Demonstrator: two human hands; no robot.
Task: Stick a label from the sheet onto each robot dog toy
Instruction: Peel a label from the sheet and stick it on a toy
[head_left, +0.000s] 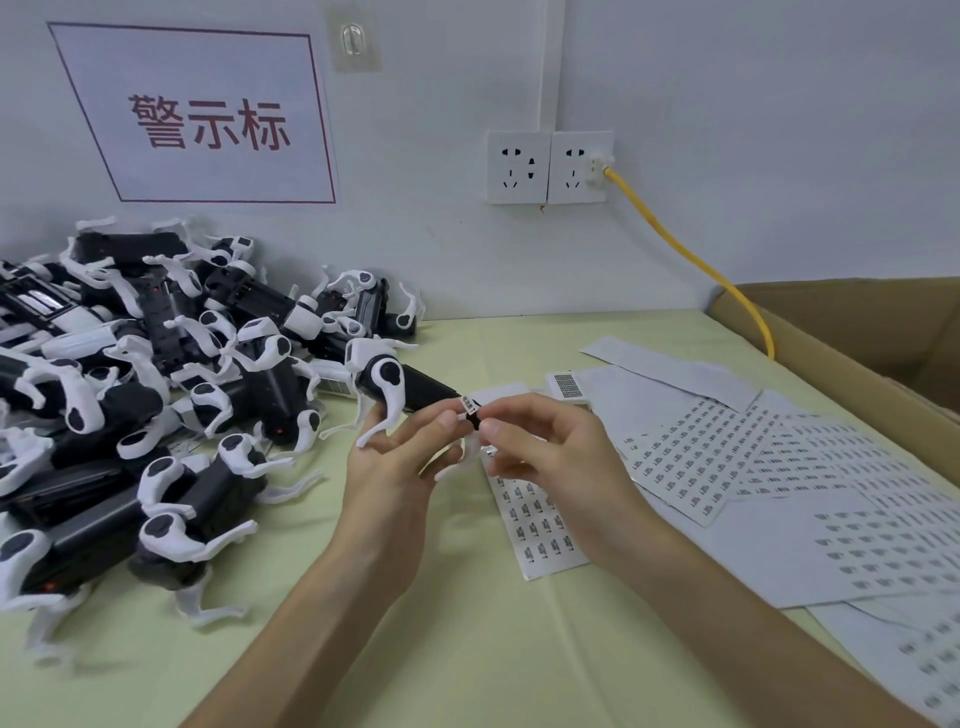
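Pale green tabletop (467, 649) runs up to a white wall, and I take the double wall socket (549, 167) as my marker. Straight below the socket, above the table, my left hand (395, 467) grips one robot dog toy (400, 387), fingers curled round its dark body with a white leg hanging past them. My right hand (540, 441) pinches at the toy's near end, thumb and forefinger pressed on a small label (469, 404) that sits on the black tip. Whether the label is fully stuck down I cannot tell.

Down and left of the socket lies the heap of toys (145, 395). Down and right of it the label sheets (727, 467) fan out over the table, one narrow strip (540, 525) just under my right hand. Further right is a cardboard box (857, 338), with a yellow cable (691, 260) running from the socket behind its rim.

To do this step well, I judge I should keep the toy steady in my left hand, rub the label flat from its middle outward so no edge lifts, and check that it sits square before I put the toy aside.
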